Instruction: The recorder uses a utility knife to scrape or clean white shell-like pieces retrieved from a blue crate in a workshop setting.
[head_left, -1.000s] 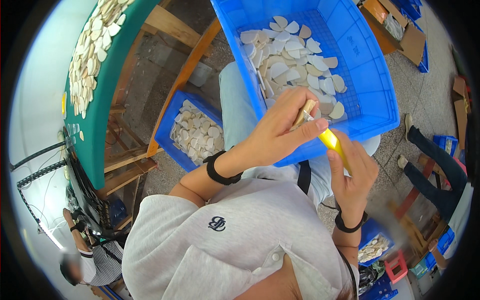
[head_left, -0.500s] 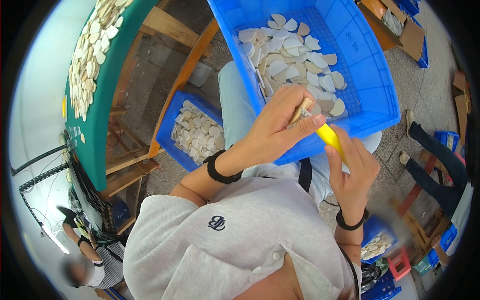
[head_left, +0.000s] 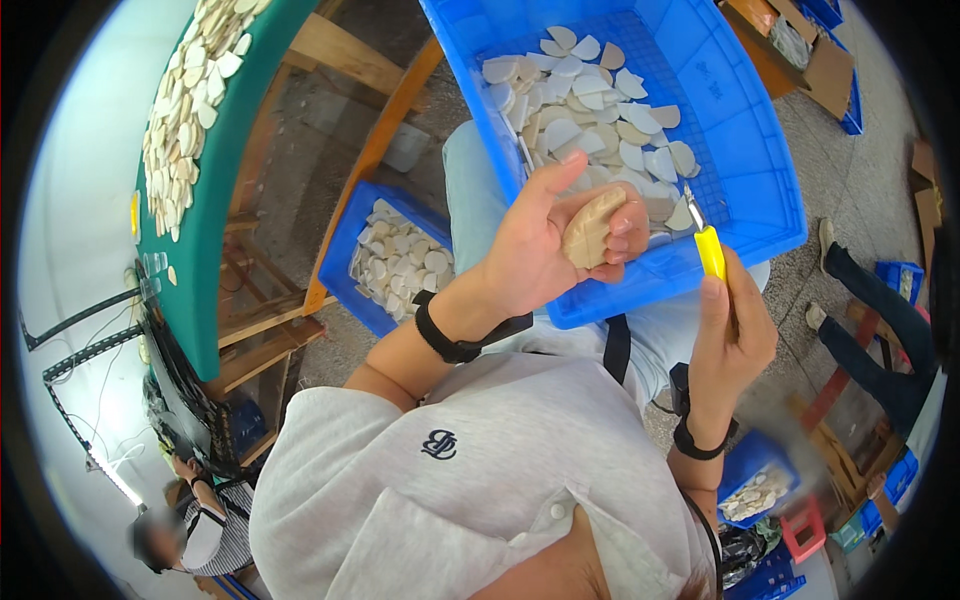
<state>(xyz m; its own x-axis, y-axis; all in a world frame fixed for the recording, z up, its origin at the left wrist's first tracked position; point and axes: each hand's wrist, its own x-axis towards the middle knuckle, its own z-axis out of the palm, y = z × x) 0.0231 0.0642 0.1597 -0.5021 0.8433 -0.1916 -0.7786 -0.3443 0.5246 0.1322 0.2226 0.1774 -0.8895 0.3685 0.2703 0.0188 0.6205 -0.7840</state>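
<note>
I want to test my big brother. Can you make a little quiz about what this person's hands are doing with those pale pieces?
1. True or false: the left hand grips a tan, rounded piece.
2. What does the right hand hold? A) a yellow-handled knife B) a red brush C) a spoon
3. Fill in: the big blue crate on the person's lap holds many pale, flat ____.

Key: 1 true; 2 A; 3 pieces.
</note>
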